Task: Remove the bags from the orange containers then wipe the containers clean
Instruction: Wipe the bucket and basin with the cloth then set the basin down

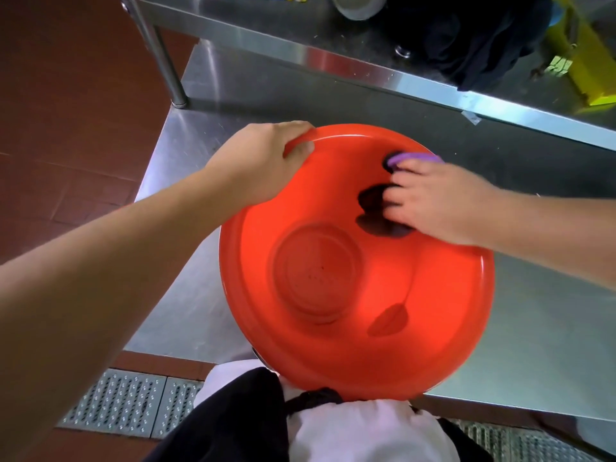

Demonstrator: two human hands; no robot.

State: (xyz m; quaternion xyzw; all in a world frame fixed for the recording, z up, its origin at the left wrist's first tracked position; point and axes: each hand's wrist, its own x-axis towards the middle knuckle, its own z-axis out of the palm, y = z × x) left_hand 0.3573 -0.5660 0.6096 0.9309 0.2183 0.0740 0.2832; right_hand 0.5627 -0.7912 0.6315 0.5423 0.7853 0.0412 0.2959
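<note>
A large round orange container [350,311] is tilted toward me over the near edge of the steel table [540,345], its inside facing the camera. My left hand [263,161] grips its upper left rim, fingers curled over the edge. Inside the bowl, near its upper right wall, my right hand [436,198] presses a purple cloth [413,158] against the orange surface; only a strip of the cloth shows above the fingers. No bag is visible in the container.
A raised steel shelf [333,58] runs across the back, carrying a black cloth [473,38], a yellow object [586,61] and a metal bowl [356,5]. The shelf leg [166,68] stands at left. Red floor tiles and a metal drain grate [130,401] lie below.
</note>
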